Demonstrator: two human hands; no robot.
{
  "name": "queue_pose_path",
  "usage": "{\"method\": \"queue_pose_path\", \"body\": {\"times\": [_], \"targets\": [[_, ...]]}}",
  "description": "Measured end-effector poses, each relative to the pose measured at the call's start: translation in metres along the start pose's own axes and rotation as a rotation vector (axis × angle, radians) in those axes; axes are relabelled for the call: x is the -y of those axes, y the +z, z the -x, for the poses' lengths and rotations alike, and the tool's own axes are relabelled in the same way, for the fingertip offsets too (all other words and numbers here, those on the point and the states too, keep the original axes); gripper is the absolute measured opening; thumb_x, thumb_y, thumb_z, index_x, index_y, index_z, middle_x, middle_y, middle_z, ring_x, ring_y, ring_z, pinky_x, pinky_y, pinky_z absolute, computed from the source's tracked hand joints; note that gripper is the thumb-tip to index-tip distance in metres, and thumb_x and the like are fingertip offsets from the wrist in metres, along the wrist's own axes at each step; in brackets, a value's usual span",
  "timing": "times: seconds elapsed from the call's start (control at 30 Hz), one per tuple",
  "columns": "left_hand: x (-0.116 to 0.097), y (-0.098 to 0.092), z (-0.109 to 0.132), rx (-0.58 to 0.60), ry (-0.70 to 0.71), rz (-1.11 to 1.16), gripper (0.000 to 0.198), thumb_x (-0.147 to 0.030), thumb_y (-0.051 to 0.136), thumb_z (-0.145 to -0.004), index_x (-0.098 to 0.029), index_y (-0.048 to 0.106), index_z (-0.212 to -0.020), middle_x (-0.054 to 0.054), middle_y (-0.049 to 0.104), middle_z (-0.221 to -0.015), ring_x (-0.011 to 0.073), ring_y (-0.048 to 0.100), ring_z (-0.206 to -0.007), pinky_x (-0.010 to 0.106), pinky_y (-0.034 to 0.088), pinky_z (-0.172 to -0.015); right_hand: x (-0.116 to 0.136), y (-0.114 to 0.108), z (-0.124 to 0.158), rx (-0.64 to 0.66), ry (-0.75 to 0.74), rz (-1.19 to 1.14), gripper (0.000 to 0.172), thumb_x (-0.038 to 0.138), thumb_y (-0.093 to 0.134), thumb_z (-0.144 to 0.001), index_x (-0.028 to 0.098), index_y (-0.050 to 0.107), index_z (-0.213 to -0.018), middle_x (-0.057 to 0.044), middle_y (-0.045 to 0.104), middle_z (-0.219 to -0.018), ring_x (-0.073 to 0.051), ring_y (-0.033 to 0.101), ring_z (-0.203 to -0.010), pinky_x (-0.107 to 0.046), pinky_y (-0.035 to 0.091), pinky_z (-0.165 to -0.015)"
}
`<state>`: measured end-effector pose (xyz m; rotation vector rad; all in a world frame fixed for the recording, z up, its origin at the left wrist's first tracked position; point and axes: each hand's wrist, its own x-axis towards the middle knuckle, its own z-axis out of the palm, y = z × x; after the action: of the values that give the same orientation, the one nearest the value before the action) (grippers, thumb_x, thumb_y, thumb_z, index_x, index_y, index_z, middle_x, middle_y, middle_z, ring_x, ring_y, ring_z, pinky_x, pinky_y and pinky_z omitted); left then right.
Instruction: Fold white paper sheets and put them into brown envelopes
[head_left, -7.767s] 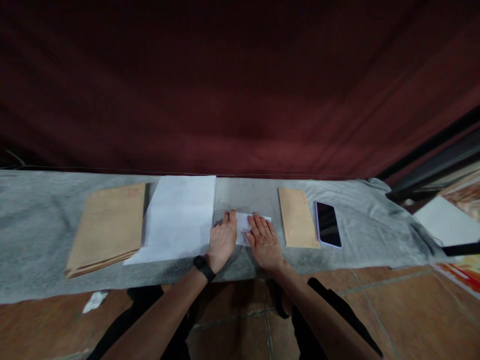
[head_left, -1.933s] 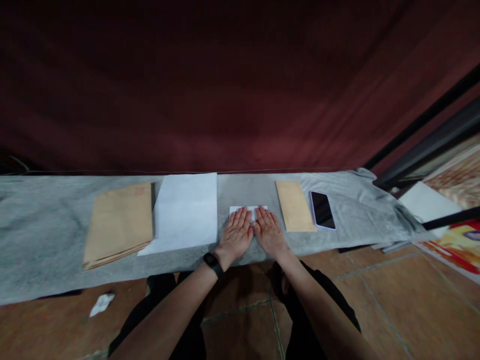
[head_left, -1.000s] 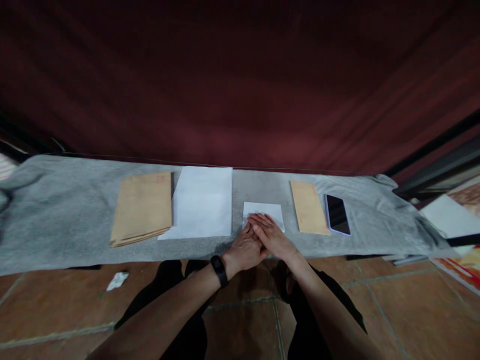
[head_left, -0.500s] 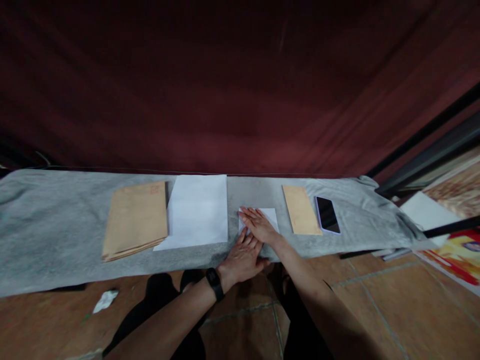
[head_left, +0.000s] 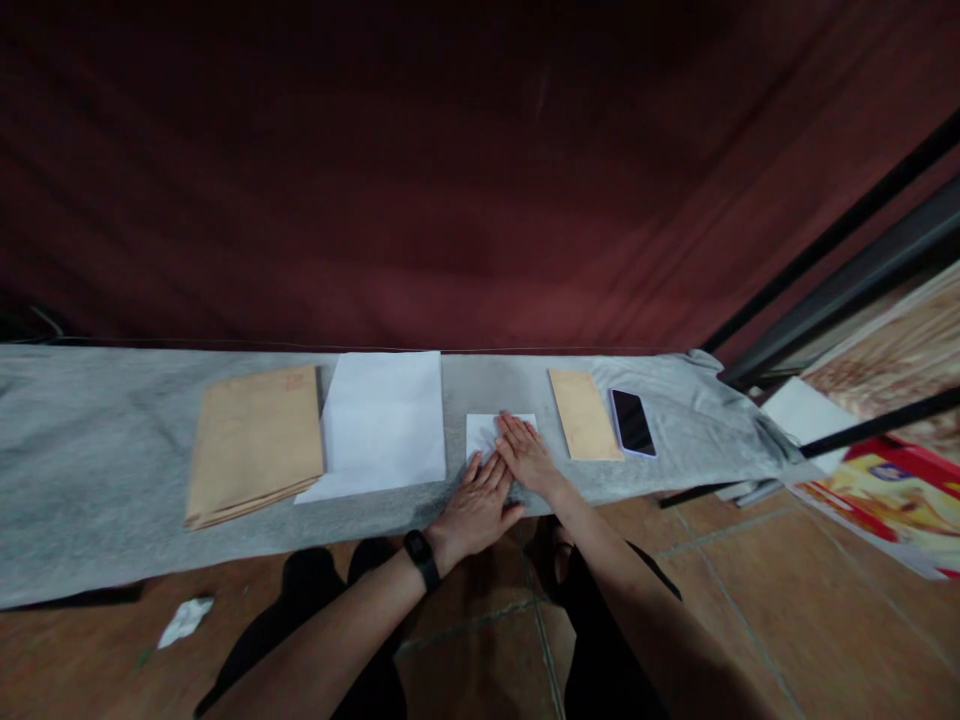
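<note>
A small white folded paper (head_left: 480,432) lies on the grey cloth near the front edge of the bench. My left hand (head_left: 474,508), with a black band on the wrist, rests flat on the paper's near part, fingers spread. On the paper's right part lies my right hand (head_left: 525,455), palm down and fingers stretched out, its fingertips near the far edge. The two hands touch at the fingers. Left of them are large white sheets (head_left: 386,420), flat on the cloth.
A stack of brown envelopes (head_left: 259,440) lies at the left, its edge by the white sheets. To the right are one small brown envelope (head_left: 585,415) and a phone (head_left: 633,422). A dark red curtain (head_left: 450,230) hangs behind the grey-covered bench (head_left: 112,450).
My right hand has slid from the paper's left part to its right, uncovering the upper left. The whole view has shifted slightly, so things appear further left.
</note>
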<state>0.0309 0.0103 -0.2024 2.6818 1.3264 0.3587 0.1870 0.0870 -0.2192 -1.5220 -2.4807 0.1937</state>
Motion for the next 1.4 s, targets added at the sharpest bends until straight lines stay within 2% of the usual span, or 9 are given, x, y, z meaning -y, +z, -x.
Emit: {"method": "queue_pose_path", "body": {"times": [0.13,0.3,0.43,0.6,0.7,0.87,1.1,1.4], "targets": [[0.002,0.004,0.000,-0.049,-0.030,-0.034,0.067,-0.051,0.033,-0.098,-0.008,0.034,-0.149,0.017,0.035,-0.156,0.0249,0.027,-0.148,0.045,0.019,-0.121,-0.009,0.002,0.009,-0.068,0.048,0.086,0.054,0.037,0.026,-0.105,0.009,0.036,-0.150,-0.016,0.033,-0.157,-0.023,0.027,-0.147,-0.045,0.027,-0.118],[0.008,0.006,0.000,-0.081,-0.109,-0.088,0.064,-0.047,0.030,-0.100,-0.004,0.038,-0.147,0.020,0.037,-0.155,0.0263,0.029,-0.147,0.043,0.025,-0.120,-0.016,0.005,0.018,-0.147,0.111,0.124,0.056,0.039,0.029,-0.104,0.009,0.036,-0.151,-0.016,0.036,-0.155,-0.025,0.032,-0.146,-0.044,0.029,-0.117],[0.015,0.009,-0.007,-0.099,-0.221,-0.121,0.065,-0.046,0.030,-0.099,-0.002,0.038,-0.147,0.021,0.036,-0.155,0.0280,0.029,-0.147,0.045,0.025,-0.120,-0.018,0.007,0.024,-0.185,0.161,0.141,0.057,0.039,0.030,-0.104,0.007,0.037,-0.150,-0.016,0.037,-0.155,-0.026,0.036,-0.143,-0.045,0.030,-0.116],[0.021,0.015,-0.025,-0.154,-0.388,-0.135,0.062,-0.036,0.031,-0.098,0.000,0.035,-0.148,0.022,0.036,-0.155,0.0289,0.028,-0.147,0.048,0.021,-0.121,-0.017,0.009,0.027,-0.204,0.197,0.155,0.056,0.039,0.031,-0.103,0.009,0.036,-0.151,-0.016,0.037,-0.155,-0.028,0.035,-0.143,-0.046,0.029,-0.115],[0.019,0.017,-0.038,-0.154,-0.364,-0.117,0.058,-0.031,0.029,-0.098,-0.005,0.036,-0.149,0.016,0.037,-0.156,0.0261,0.028,-0.147,0.046,0.020,-0.122,-0.015,0.009,0.027,-0.191,0.209,0.155,0.056,0.038,0.030,-0.104,0.009,0.035,-0.151,-0.015,0.036,-0.156,-0.028,0.035,-0.143,-0.047,0.027,-0.116],[0.007,0.019,-0.058,-0.061,-0.231,-0.064,0.054,-0.028,0.024,-0.100,-0.009,0.038,-0.149,0.011,0.036,-0.157,0.0218,0.026,-0.148,0.042,0.019,-0.123,-0.010,0.005,0.025,-0.122,0.256,0.153,0.054,0.033,0.030,-0.103,0.009,0.035,-0.151,-0.014,0.032,-0.158,-0.027,0.033,-0.145,-0.045,0.023,-0.118],[0.013,0.022,-0.071,-0.045,-0.311,-0.109,0.056,-0.029,0.029,-0.099,-0.007,0.033,-0.151,0.013,0.028,-0.160,0.0228,0.020,-0.150,0.042,0.014,-0.124,-0.005,-0.004,0.023,-0.077,0.287,0.171,0.052,0.031,0.031,-0.103,0.009,0.038,-0.150,-0.011,0.032,-0.158,-0.026,0.034,-0.144,-0.043,0.024,-0.117],[0.021,0.027,-0.067,-0.089,-0.421,-0.141,0.060,-0.034,0.030,-0.100,-0.005,0.030,-0.152,0.015,0.026,-0.160,0.0245,0.020,-0.150,0.043,0.016,-0.124,-0.011,-0.001,0.028,-0.099,0.290,0.178,0.054,0.032,0.033,-0.102,0.008,0.034,-0.152,-0.013,0.034,-0.157,-0.025,0.035,-0.144,-0.043,0.027,-0.117]]}}
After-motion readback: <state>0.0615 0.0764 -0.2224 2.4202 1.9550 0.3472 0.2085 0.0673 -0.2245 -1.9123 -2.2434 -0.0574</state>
